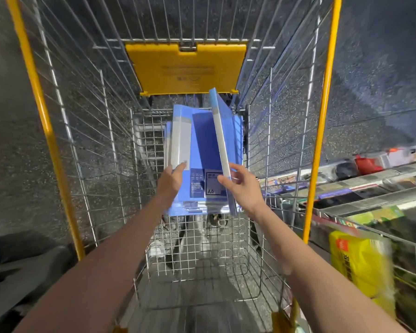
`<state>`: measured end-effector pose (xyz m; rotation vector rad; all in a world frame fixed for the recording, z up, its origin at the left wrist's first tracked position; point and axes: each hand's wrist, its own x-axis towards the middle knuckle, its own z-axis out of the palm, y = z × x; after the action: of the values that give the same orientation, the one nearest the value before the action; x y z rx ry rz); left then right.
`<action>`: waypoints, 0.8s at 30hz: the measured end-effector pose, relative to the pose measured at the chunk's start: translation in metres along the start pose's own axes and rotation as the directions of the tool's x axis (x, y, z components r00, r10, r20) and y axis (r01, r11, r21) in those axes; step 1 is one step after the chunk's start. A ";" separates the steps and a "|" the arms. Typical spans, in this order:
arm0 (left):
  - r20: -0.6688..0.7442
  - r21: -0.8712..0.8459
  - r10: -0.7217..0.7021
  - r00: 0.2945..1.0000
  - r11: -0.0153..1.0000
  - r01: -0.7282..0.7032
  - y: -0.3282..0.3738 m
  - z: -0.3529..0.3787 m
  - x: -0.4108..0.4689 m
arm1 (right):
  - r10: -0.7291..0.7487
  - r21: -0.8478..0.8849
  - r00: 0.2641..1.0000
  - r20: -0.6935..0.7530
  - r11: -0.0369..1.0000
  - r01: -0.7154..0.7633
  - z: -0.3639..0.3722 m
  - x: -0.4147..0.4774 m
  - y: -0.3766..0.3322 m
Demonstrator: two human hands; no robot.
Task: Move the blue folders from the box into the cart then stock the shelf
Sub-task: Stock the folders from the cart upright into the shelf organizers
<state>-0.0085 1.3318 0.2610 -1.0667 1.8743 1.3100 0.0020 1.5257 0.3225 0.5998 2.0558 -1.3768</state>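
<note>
Pinching the near end of one thin blue plastic folder with a pale spine (220, 131), the right hand (243, 188) has its thumb on the left face and its curled fingers on the right face. That folder stands on its long edge, tilted, just right of centre frame. The left hand (172, 180) lies beside it at centre, fingers nearly straight and resting on the pale strip of the top folder in one flat stack of matching blue folders (199, 145). The stack shows several layered edges at its near end, but the number cannot be told. It lies on the mesh floor of one silver wire shopping cart (87, 116), towards the far end. One yellow plastic flap (185, 66) hangs on the far wall at upper centre. Two yellow rails run along the cart's rim, one on the left (41, 111) and one on the right (322, 111). Grey speckled floor (10, 116) shows through the wires. At lower right sits one yellow packet (360, 263), blurred, with stocked shop shelves (370, 186) above it.
</note>
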 end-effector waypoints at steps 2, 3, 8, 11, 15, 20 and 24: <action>0.014 0.066 0.023 1.000 0.998 -0.024 0.003 0.000 -0.006 | -0.001 0.020 1.000 -0.014 1.000 0.001 0.001 -0.001 -0.002; 0.025 0.069 0.028 0.999 0.997 -0.030 0.002 0.000 -0.007 | 0.001 0.038 1.000 -0.009 0.999 -0.001 0.001 -0.001 -0.002; 0.000 0.090 0.097 0.995 0.991 -0.097 0.008 -0.001 -0.016 | 0.001 0.050 1.000 -0.017 0.999 -0.001 0.000 -0.001 -0.003; 0.100 0.004 0.138 0.985 0.990 -0.139 0.010 0.005 -0.020 | 0.004 0.013 1.000 -0.024 1.000 -0.004 -0.003 -0.003 -0.003; 0.155 -0.062 0.192 0.969 0.981 -0.184 0.019 0.020 -0.022 | -0.026 -0.040 0.999 -0.022 0.999 0.025 -0.002 -0.004 -0.001; 0.233 -0.159 0.164 0.959 0.979 -0.128 0.022 0.018 -0.032 | -0.066 -0.124 0.997 -0.041 0.990 0.060 -0.005 -0.005 -0.005; 0.335 -0.268 0.206 0.919 0.956 -0.116 0.027 0.011 -0.055 | -0.109 -0.151 0.993 -0.033 0.983 0.103 -0.010 -0.015 -0.020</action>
<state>-0.0049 1.3618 0.3158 -0.7297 1.5782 1.7381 -0.0026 1.5271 0.3491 0.4640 2.2289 -1.2636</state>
